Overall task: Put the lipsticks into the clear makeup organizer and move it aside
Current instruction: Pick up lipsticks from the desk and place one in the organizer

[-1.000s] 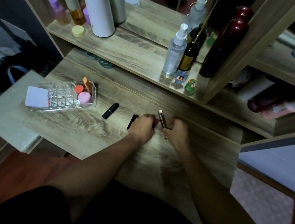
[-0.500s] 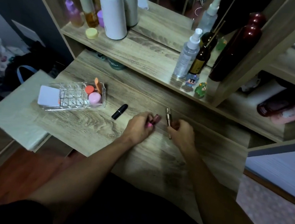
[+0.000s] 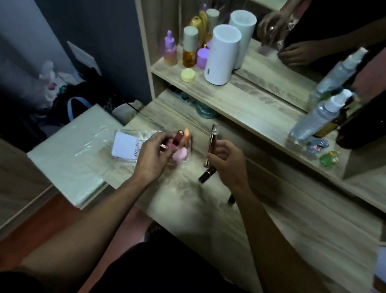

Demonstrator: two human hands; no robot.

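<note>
Nearest, two bare arms reach up over the wooden desk (image 3: 298, 235) from 6 o'clock. A small dark lipstick (image 3: 207, 174) lies on the desk just under the right hand, and another dark one (image 3: 231, 199) peeks out beside the right wrist.

The left hand (image 3: 154, 158) is raised at about 10 o'clock from the middle. Its grip pinches a red lipstick (image 3: 177, 138) that stands almost upright in the fingers. The right hand (image 3: 228, 162) is beside it, toward 3 o'clock. Its grip is closed on a thin brown and gold tube (image 3: 211, 146), which also points up.

Behind the left hand sits the clear makeup organizer (image 3: 122, 146). It is blurry. A white pad (image 3: 125, 146) lies in its left part, and a pink sponge (image 3: 180, 156) and an orange one (image 3: 186, 135) sit at its right end.

Farther off, at 12 o'clock, a shelf (image 3: 243, 101) holds a white cylinder (image 3: 222, 55), small bottles and a clear spray bottle (image 3: 320, 117).
</note>
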